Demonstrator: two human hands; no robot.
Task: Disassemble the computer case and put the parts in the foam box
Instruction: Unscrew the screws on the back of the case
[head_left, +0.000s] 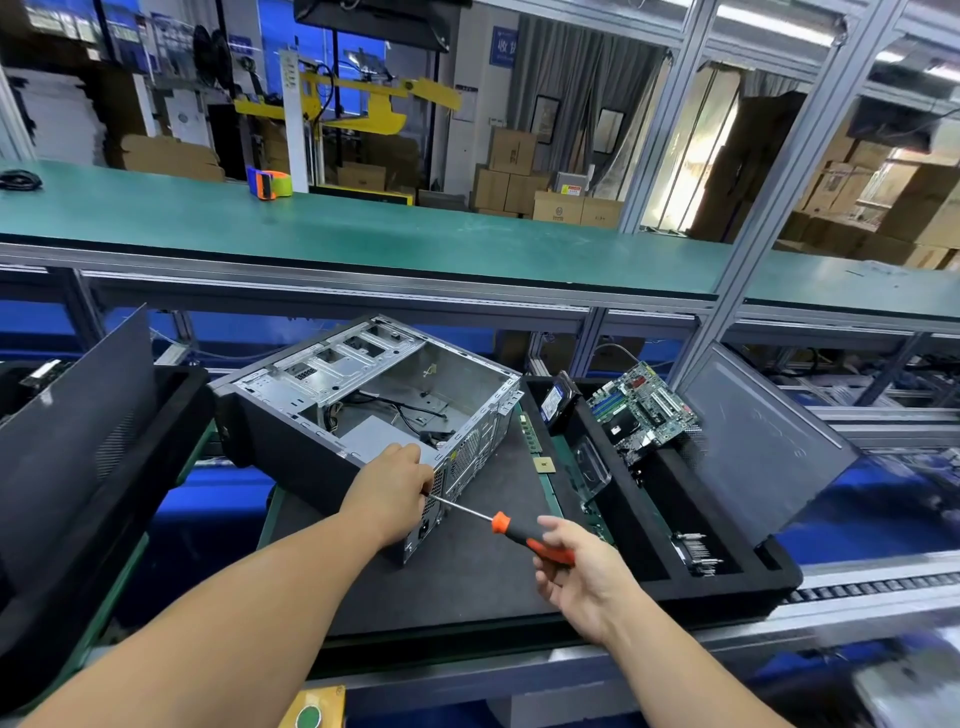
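Head view: left hand (390, 486) reaches forward, fingers curled over the near corner of the open computer case (363, 410) on the dark mat. Right hand (576, 564) grips the orange-handled screwdriver (511, 530), tip angled toward that corner. Foam box (675, 545) sits right.

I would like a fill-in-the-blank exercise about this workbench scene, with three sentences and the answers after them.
1. The right hand holds an orange and black ____ by its handle.
2. The left hand rests on the rear corner of the open grey metal computer case, whose side panel is ____.
3. The green motherboard lies in the black foam box to the ____ of the case.

Missing words: screwdriver; off; right
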